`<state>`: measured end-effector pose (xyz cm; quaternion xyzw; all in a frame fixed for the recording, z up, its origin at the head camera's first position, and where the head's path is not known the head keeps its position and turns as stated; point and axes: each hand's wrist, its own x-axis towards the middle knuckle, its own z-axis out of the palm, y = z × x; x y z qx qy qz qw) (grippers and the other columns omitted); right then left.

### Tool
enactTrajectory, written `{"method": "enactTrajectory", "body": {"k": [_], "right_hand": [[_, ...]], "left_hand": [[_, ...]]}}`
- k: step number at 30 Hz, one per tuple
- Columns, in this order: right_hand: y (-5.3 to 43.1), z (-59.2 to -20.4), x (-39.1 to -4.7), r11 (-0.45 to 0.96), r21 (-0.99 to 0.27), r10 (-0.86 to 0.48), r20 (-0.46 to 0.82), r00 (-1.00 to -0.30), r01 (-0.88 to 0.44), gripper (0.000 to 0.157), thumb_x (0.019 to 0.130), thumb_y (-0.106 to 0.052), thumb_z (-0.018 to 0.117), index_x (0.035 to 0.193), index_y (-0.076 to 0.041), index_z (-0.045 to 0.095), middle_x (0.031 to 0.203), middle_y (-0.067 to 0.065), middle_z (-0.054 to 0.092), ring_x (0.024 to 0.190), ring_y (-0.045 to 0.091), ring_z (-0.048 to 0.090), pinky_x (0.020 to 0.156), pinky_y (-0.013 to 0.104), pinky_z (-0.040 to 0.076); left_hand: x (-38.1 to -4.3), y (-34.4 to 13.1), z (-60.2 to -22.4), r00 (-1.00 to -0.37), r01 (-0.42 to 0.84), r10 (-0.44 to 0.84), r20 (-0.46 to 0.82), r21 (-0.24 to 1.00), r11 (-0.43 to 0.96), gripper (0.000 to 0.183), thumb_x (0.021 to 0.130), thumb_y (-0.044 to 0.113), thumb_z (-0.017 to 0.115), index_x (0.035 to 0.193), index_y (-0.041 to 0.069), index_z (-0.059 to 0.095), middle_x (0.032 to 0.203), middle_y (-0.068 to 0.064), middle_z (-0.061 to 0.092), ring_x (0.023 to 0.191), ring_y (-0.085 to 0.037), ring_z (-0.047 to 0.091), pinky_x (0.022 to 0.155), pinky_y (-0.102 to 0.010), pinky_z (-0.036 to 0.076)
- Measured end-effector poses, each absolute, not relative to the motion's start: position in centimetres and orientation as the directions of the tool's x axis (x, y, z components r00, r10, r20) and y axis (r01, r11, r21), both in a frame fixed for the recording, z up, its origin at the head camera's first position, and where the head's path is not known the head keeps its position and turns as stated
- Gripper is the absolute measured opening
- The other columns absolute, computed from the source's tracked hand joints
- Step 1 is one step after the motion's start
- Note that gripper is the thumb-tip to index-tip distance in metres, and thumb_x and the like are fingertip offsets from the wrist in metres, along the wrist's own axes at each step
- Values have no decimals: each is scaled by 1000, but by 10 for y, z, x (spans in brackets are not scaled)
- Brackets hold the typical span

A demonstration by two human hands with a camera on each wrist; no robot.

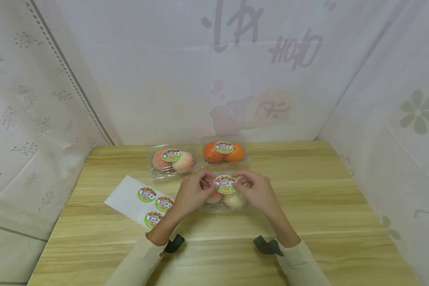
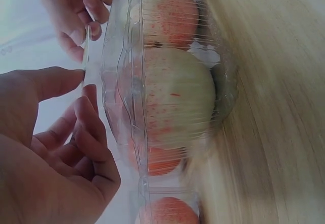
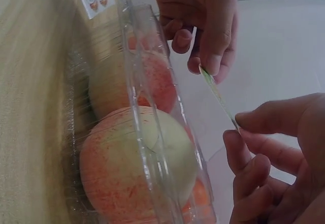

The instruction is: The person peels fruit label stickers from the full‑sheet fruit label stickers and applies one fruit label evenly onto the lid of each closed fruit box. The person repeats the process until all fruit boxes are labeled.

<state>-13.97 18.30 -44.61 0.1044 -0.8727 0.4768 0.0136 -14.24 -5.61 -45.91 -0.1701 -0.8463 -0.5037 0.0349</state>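
A round fruit-label sticker (image 1: 225, 184) is pinched at its left edge by my left hand (image 1: 196, 190) and at its right edge by my right hand (image 1: 258, 191). In the right wrist view the sticker (image 3: 218, 96) appears edge-on, apart from the lid beside it. Below it sits a clear plastic box (image 1: 218, 208) holding two peaches, the paler peach (image 1: 234, 200) at right. Seen from the left wrist, thumb and fingers of the left hand (image 2: 66, 142) meet on the sticker's rim, with the clear box (image 2: 133, 82) close by.
Behind stand a labelled box of peaches (image 1: 183, 163) and a labelled box of orange fruits (image 1: 213, 153). On the left of the wooden table (image 1: 307, 222) lies a white sheet (image 1: 126, 197) with several round stickers, partly covered by my left forearm. Fabric curtains (image 1: 157, 79) surround the table.
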Motion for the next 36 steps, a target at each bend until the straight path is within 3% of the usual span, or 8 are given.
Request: {"method": "enactTrajectory", "body": {"k": [14,36], "right_hand": [[177,-452,-142,628,-751,-160,131,-978,-203,21,94,-18,86,114,-11,81,82,-4,72,64,15,60,56,30,47],[173,-455,-145,714,-640,-215,184,-959,-283,22,91,-15,86,112,-9,80,77,-6,69,59,11,55,53,28,43]], "left_hand": [[-143,-52,-460,-951,301,228,210,799,521,10,94,17,83,97,12,74,77,8,67,74,-8,66,68,-30,55],[-143,-48,-460,-947,322,220,236,737,595,13,92,14,87,92,12,74,77,8,67,69,-7,64,62,-28,52]]}}
